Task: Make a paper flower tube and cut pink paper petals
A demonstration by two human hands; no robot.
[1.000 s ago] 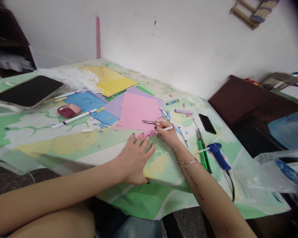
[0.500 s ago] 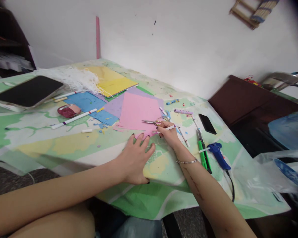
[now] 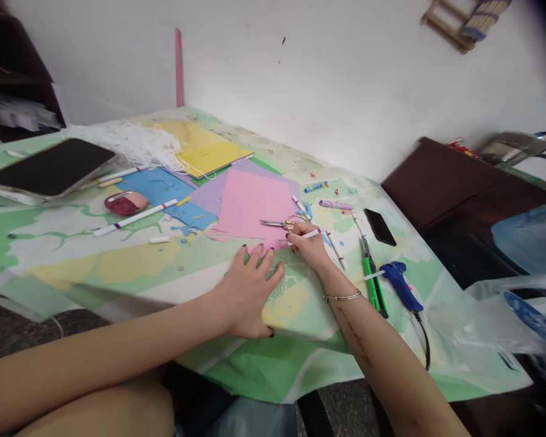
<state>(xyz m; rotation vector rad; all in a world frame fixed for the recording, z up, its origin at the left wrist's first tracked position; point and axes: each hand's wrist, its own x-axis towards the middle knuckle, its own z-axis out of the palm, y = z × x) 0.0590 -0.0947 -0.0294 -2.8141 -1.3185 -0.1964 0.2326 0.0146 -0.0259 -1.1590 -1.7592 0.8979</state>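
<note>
My left hand (image 3: 250, 291) lies with fingers spread near the table's front edge, its fingertips at a small pink paper piece (image 3: 269, 245). In my right hand (image 3: 308, 246) a white marker (image 3: 310, 234) is pinched like a pen, its tip low over that pink piece. Beyond both hands spreads a larger pink paper sheet (image 3: 255, 200), partly over a purple sheet (image 3: 204, 197). A pair of scissors (image 3: 275, 224) rests on the pink sheet's near right corner, its handles just behind my right fingers.
To the right lie a green cutter (image 3: 372, 279), a blue glue gun (image 3: 403, 288) and a black phone (image 3: 380, 227). Leftward are a large phone (image 3: 54, 167), a red case (image 3: 125, 203), a capped marker (image 3: 136, 218), white string (image 3: 127, 142) and yellow paper (image 3: 209, 149).
The marker in my right hand has tilted very slightly. Both hands and the things on the table otherwise keep their places.
</note>
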